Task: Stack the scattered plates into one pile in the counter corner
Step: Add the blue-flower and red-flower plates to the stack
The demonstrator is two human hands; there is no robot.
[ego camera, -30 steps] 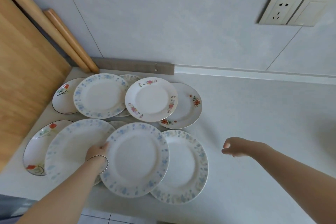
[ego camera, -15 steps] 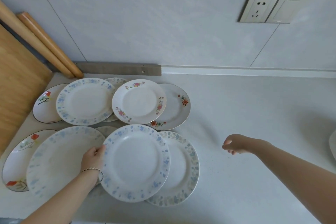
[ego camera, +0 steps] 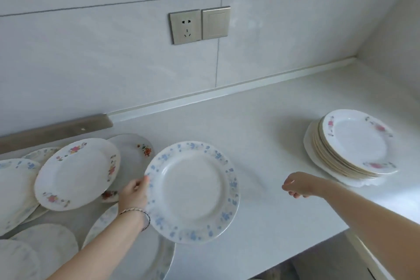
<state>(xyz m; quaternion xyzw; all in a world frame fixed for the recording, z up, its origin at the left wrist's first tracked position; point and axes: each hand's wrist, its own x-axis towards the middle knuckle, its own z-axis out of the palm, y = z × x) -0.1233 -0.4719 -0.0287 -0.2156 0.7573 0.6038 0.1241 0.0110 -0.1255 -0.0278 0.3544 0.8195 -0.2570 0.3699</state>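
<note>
Leaving scattered plates [ego camera: 77, 173] overlapping at 9 o'clock. Pinching with left hand [ego camera: 134, 193] the 9 o'clock rim of blue-rimmed plate [ego camera: 193, 191], mid-carry above counter. Hanging right hand [ego camera: 295, 185] loosely curled, empty. Judging next: travelling toward 3 o'clock, lowering flat and centred onto pile [ego camera: 354, 145] near the corner.

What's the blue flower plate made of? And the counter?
The blue flower plate looks like glazed ceramic, maybe porcelain: smooth, shiny white, with printed flowers. The counter looks like pale stone or a man-made copy: flat, matte, seamless.
</note>
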